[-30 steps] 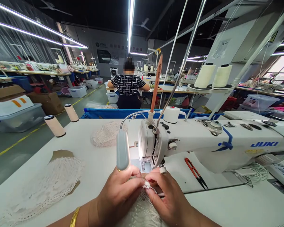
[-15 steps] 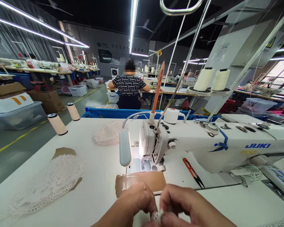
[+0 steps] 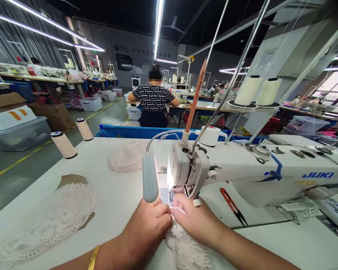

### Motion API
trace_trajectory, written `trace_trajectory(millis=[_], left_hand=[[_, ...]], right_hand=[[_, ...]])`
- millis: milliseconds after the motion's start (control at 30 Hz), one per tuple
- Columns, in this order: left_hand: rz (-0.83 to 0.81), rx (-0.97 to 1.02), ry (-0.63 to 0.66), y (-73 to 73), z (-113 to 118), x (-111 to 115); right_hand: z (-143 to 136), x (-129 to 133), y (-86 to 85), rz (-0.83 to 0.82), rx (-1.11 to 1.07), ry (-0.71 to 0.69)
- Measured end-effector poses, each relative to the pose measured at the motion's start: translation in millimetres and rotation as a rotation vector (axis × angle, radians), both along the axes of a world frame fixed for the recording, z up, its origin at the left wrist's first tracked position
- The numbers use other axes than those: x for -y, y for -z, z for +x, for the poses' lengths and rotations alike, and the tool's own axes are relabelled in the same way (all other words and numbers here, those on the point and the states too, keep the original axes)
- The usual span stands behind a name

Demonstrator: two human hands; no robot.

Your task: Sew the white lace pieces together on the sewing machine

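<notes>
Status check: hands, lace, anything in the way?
Left hand, right hand gripping lace. Lace edge close to sewing head. Lamp just above left hand in view.

White openwork lace (image 3: 184, 245), bunched, fanning nearward, at the sewing machine (image 3: 248, 170)

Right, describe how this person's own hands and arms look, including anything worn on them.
The left hand and right hand are ungloved, and no sleeves show. The left arm wears a shiny, gold-coloured bangle, a curved band near the wrist. The right arm shows no jewellery. Whether rings are worn, I cannot tell.
</notes>
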State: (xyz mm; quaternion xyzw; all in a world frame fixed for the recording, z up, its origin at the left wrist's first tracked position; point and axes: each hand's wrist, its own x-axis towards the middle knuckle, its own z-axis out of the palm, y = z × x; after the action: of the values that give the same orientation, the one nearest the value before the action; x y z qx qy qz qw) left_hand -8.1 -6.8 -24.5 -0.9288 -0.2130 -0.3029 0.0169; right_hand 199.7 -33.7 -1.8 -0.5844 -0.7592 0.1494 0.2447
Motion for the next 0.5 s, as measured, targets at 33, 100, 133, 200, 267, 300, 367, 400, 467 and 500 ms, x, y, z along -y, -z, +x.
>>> trace_trajectory(millis=[33,100,133,200,267,300,367,400,467,500], left_hand=[[-0.004,0.000,0.003,-1.1,0.0,-0.5],[-0.008,0.020,-0.006,-2.5,0.6,-1.1],[-0.004,0.027,-0.012,-2.7,1.1,-1.3],[0.013,0.030,-0.020,-2.2,2.2,-1.4],[0.029,0.023,-0.032,-1.3,2.8,-1.2],[0.028,0.018,-0.036,-1.0,2.8,-0.9],[0.013,0.006,-0.048,-1.1,2.3,-0.3],[0.008,0.005,-0.053,-1.4,1.9,0.0],[0.014,0.015,-0.057,-2.4,1.4,0.4],[0.022,0.022,-0.061,-3.0,1.4,0.4]], right_hand=[[3.1,3.8,-1.7,0.015,0.016,-0.009],[9.1,12.6,-4.2,0.120,0.083,-0.029],[11.3,17.0,-4.7,0.218,0.133,-0.048],[12.9,23.5,-3.0,0.430,0.203,-0.131],[11.1,25.4,2.4,0.543,0.193,-0.243],[9.6,24.5,6.3,0.547,0.169,-0.287],[7.4,20.8,14.5,0.504,0.125,-0.317],[7.2,18.6,17.9,0.474,0.111,-0.315],[8.6,14.9,22.4,0.428,0.098,-0.308],[10.0,13.7,23.2,0.419,0.097,-0.305]])
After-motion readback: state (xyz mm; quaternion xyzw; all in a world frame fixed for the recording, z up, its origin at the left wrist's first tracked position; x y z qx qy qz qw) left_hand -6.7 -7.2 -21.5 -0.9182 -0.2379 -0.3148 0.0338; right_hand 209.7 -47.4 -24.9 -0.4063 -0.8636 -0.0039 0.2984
